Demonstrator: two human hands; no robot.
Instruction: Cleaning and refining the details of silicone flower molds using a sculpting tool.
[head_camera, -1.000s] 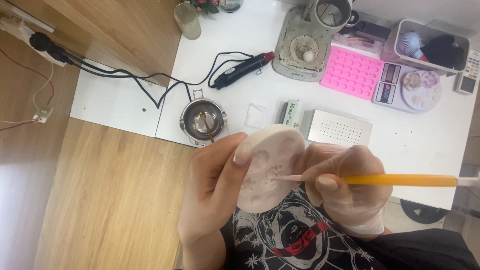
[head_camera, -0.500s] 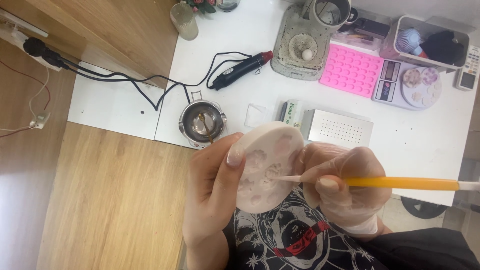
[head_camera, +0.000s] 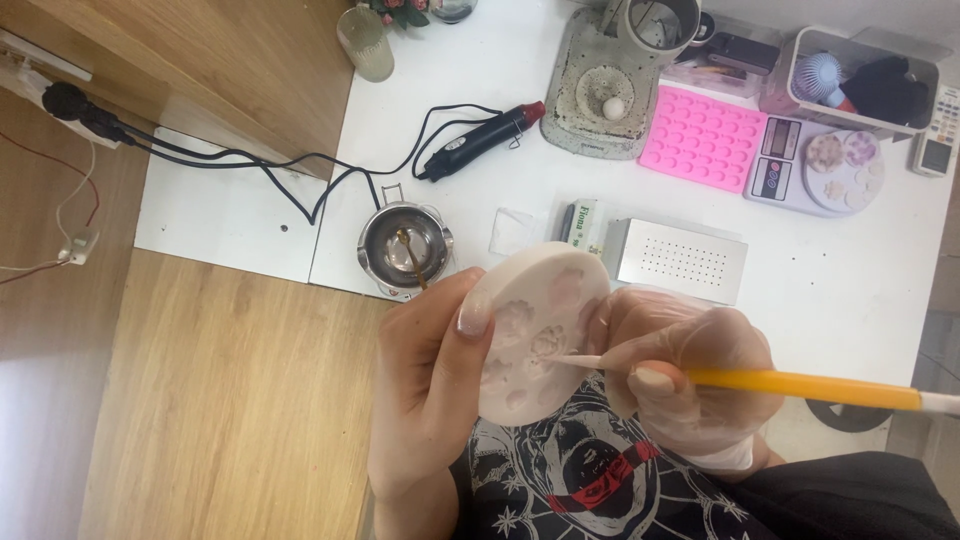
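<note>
My left hand (head_camera: 430, 385) grips a round pale pink mould (head_camera: 535, 335) with several flower-shaped hollows, tilted up in front of my chest. My right hand (head_camera: 690, 385), in a thin clear glove, pinches a long yellow-handled tool (head_camera: 800, 388). Its thin pale tip touches one hollow near the mould's middle. Both hands hover over the near edge of the white table (head_camera: 850, 280).
On the table stand a small metal pot with a spoon (head_camera: 405, 245), a black and red heat tool (head_camera: 480, 140) with its cable, a perforated metal box (head_camera: 680, 260), a pink silicone tray (head_camera: 700, 138), a scale bearing a round mould (head_camera: 820, 170) and a grey machine (head_camera: 610, 85).
The mould and both hands stay almost where they were; the tool tip has shifted slightly within the mould. The view has drifted a little.
</note>
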